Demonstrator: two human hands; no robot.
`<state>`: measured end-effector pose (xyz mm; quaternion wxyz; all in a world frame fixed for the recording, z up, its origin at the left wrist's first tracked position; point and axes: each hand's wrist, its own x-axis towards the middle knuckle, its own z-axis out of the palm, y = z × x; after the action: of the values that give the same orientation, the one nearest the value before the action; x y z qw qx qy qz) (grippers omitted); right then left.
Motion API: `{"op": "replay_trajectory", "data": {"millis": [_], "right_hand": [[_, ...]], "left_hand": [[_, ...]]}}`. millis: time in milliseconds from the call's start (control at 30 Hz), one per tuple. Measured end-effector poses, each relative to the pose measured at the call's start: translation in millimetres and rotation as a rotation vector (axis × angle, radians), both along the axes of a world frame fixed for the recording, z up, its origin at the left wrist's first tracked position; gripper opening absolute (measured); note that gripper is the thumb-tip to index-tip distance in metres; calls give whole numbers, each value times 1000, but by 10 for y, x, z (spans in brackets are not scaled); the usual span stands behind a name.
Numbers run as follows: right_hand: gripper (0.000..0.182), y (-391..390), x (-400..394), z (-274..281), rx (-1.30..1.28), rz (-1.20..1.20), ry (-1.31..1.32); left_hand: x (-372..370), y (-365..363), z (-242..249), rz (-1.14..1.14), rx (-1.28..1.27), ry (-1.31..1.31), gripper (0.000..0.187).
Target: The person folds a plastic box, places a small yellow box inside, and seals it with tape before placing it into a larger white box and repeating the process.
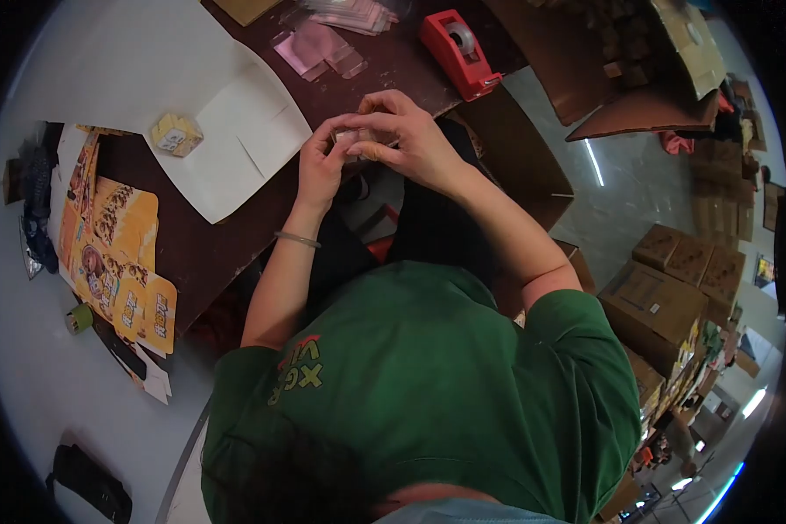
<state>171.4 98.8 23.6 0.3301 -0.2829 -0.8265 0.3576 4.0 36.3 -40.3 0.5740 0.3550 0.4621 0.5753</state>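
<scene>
Above my lap, at the edge of the dark table [205,249], my two hands meet around a small clear plastic box [349,138]. My left hand [320,170], with a band on its wrist, grips it from the left side. The fingers of my right hand [417,144] curl over it from the right, thumb pressed against it. Fingers cover much of the box, so its far side is hidden. Left of my hands lies an unfolded white cardboard piece [253,122]. A small yellow and white patterned box [176,135] sits on that white cardboard.
Flat clear plastic pieces [319,48] lie at the table's far side, beside a red tape dispenser [461,54]. Orange printed cardboard [118,262] is spread on the left. Open cartons [520,157] stand close on my right, with stacked brown boxes [659,301] beyond.
</scene>
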Motion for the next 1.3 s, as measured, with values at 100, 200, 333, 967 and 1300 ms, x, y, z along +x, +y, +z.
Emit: {"op": "replay_trajectory", "data": {"millis": [100, 200, 333, 967, 1300], "right_hand": [[29, 76, -11, -62, -120, 30, -50], [25, 87, -76, -161, -152, -7, -14], [22, 147, -59, -93, -399, 80, -39], [62, 226, 232, -92, 146, 100, -273], [30, 1063, 1433, -212, -51, -485, -392]], "left_hand": [[42, -34, -88, 25, 41, -65, 27], [55, -40, -193, 27, 134, -210, 37], [-30, -124, -221, -86, 251, 45, 59], [337, 6, -31, 164, 149, 154, 57], [371, 993, 73, -438, 123, 345, 42]]}}
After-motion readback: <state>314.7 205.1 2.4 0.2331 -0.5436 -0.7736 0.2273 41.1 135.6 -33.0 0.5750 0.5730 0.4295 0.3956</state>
